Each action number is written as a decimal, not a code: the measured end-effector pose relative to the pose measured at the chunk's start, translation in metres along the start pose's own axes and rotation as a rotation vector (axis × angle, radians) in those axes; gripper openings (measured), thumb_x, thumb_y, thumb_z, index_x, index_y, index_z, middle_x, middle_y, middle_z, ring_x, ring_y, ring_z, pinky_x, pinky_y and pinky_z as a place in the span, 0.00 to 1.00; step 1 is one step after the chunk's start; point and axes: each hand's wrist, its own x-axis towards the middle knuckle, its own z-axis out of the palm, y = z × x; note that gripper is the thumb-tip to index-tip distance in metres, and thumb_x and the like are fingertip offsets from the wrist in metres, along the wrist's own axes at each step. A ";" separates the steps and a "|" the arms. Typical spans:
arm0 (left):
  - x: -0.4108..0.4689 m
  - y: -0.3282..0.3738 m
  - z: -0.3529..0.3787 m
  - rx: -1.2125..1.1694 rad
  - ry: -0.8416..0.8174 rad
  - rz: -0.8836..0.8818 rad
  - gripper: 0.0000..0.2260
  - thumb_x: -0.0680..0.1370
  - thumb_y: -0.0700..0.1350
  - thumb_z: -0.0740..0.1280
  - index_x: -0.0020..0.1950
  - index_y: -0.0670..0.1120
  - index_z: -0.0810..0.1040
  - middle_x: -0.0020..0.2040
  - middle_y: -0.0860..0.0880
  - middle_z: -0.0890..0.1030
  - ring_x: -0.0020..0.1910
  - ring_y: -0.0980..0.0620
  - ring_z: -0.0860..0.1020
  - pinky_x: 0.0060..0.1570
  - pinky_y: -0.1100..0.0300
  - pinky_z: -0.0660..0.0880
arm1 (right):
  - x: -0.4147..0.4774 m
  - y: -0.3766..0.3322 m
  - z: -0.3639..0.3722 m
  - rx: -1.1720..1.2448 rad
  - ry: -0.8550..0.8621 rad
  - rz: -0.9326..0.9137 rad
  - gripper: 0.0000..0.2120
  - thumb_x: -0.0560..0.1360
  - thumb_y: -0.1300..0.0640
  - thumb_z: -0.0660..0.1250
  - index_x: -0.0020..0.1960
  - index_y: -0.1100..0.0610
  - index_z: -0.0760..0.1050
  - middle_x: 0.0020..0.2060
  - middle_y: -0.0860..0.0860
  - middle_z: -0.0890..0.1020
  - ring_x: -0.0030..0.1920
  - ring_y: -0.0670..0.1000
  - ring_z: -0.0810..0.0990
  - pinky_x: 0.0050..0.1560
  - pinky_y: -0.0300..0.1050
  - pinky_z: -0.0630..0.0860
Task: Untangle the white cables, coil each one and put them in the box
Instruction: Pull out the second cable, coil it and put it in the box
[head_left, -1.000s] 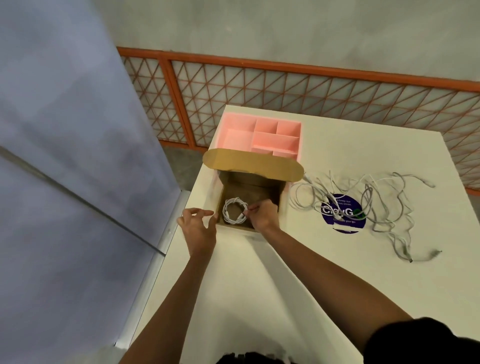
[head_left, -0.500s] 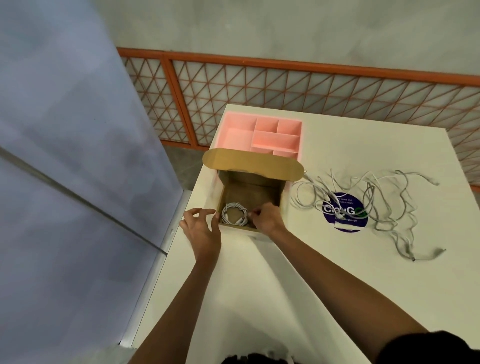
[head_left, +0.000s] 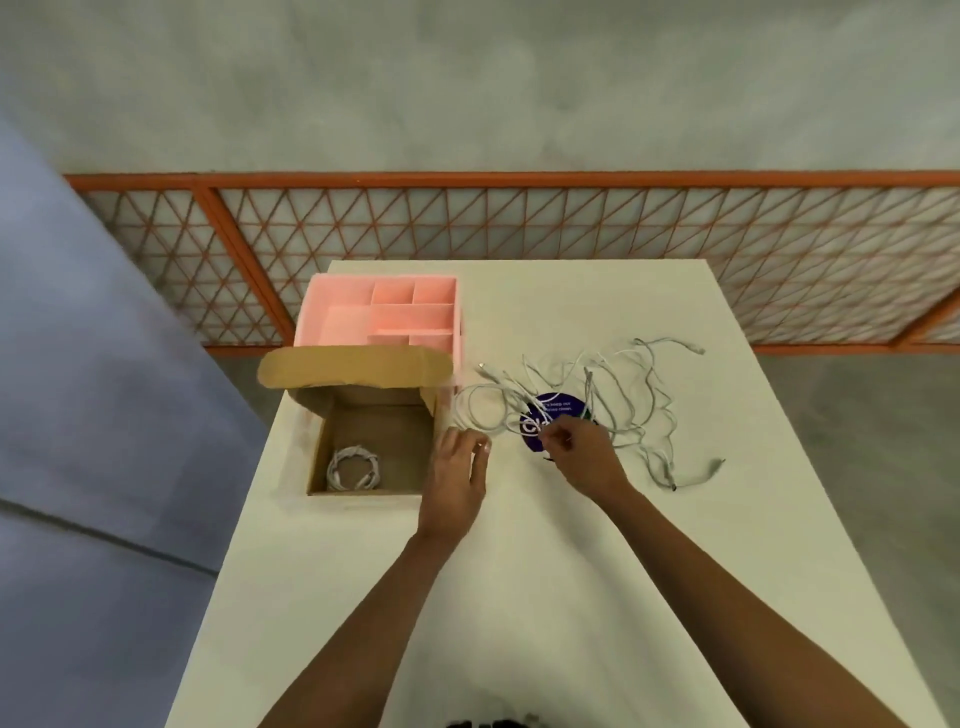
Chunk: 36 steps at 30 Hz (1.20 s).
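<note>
Loosely tangled, thin white cables sprawl; right hand pinches one strand; left hand rests slack-fingered.

Bare forearms, bare L hand & R hand; dark clothing sliver at btm edge.

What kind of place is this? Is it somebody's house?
Probably not a house; it looks like a workshop or warehouse corner. The floor is bare grey concrete, an orange metal lattice fence runs behind, and the plain white table holds tangled white cables and a brown cardboard box.
</note>
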 end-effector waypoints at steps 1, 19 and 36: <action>0.006 0.003 0.009 -0.003 -0.044 -0.008 0.07 0.80 0.42 0.60 0.50 0.43 0.77 0.48 0.47 0.75 0.49 0.51 0.73 0.50 0.54 0.72 | 0.001 0.005 -0.006 -0.019 0.051 0.004 0.06 0.76 0.62 0.65 0.47 0.63 0.79 0.41 0.57 0.83 0.38 0.50 0.76 0.39 0.36 0.69; 0.067 0.013 0.071 0.190 -0.319 -0.096 0.05 0.79 0.39 0.64 0.48 0.40 0.79 0.45 0.44 0.75 0.52 0.44 0.71 0.44 0.55 0.68 | 0.020 0.036 -0.022 -0.117 -0.134 0.037 0.14 0.77 0.65 0.59 0.60 0.62 0.74 0.50 0.60 0.82 0.46 0.58 0.80 0.49 0.50 0.78; 0.062 0.092 -0.005 -0.469 0.017 -0.317 0.09 0.79 0.49 0.66 0.44 0.44 0.79 0.37 0.49 0.81 0.35 0.54 0.80 0.47 0.51 0.79 | -0.022 -0.025 -0.045 -0.150 0.214 -0.244 0.11 0.77 0.52 0.66 0.51 0.57 0.82 0.44 0.55 0.79 0.46 0.54 0.78 0.43 0.47 0.73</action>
